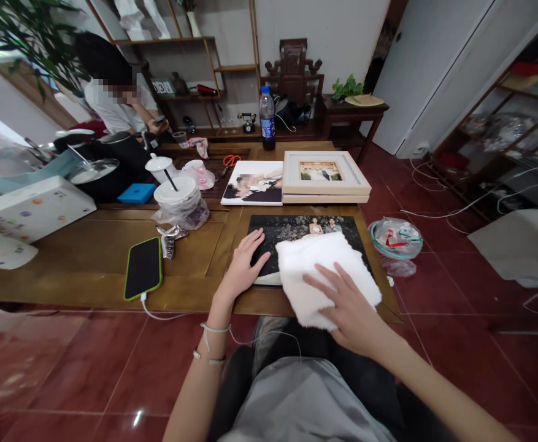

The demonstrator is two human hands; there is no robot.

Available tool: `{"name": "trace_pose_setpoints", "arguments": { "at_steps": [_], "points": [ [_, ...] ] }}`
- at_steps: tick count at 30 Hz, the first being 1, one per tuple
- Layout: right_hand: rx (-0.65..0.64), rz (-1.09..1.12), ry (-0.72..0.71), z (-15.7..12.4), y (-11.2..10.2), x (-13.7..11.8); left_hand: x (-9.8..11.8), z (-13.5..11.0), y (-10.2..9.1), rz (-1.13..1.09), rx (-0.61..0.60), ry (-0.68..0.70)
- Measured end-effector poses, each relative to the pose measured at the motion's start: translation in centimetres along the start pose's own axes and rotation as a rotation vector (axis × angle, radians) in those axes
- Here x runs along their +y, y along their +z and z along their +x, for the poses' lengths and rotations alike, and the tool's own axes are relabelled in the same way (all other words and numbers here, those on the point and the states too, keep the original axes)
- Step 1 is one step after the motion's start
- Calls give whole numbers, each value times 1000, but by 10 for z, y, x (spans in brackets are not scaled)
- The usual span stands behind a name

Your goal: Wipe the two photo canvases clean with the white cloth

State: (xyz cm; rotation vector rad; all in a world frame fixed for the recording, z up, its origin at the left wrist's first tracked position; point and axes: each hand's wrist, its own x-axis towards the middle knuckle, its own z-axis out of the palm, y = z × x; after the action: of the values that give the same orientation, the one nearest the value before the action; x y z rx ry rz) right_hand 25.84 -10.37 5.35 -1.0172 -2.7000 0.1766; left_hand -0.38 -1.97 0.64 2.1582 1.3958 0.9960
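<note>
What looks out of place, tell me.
Crumpled foil lies loose beside the phone, and clear plastic shows outside the bin; both look like stray litter. I see no spill.

Up on your head, your one camera faces forward and down: grey shirt (308, 399) right below, left hand (245, 261) and right hand (345, 301) close in, tabletop (190, 264) stretching ahead, wall shelf (165, 41) well beyond at the top.

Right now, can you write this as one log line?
left hand: on dark photo | right hand: on white cloth | white cloth: partly covering photo
</note>
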Motion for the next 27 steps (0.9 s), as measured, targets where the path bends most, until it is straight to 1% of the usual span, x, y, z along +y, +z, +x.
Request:
{"name": "trace_pose_setpoints", "arguments": {
  "at_steps": [2, 4, 6, 9, 11, 13, 15, 17, 20, 24, 26, 27],
  "points": [
    [-15, 35, -33, -4, -1, -5, 0, 0, 0, 7, -10, -3],
    [-2, 55, -32, -2, -3, 5, -1, 0, -1, 11, -17, -2],
    [42, 47, 14, 5, -6, 27, -2, 0, -1, 12, -21, 3],
    [124, -31, 140, 22, -9, 70, -3, -1, -1, 12, -27, 1],
    [134, -97, 213, 34, -10, 95, -5, -1, 0, 14, -35, -4],
    [115, -149, 259, 46, -10, 112, -6, -1, 0, 17, -44, -6],
    [94, -182, 280, 54, -9, 116, -7, -1, 0, 21, -49, -5],
    [73, -193, 277, 55, -8, 109, -8, -1, 1, 25, -48, -4],
    [37, -162, 230, 42, -7, 77, -8, -1, 1, 30, -45, -3],
    [-14, -34, 110, 8, -14, 23, -7, -1, 2, 30, -42, -1],
    [-66, 51, 51, -11, -19, 7, -8, -1, 2, 26, -43, 6],
    [-82, 94, 29, -19, -21, 5, -8, -1, 2, 24, -44, 11]
  ]
}}
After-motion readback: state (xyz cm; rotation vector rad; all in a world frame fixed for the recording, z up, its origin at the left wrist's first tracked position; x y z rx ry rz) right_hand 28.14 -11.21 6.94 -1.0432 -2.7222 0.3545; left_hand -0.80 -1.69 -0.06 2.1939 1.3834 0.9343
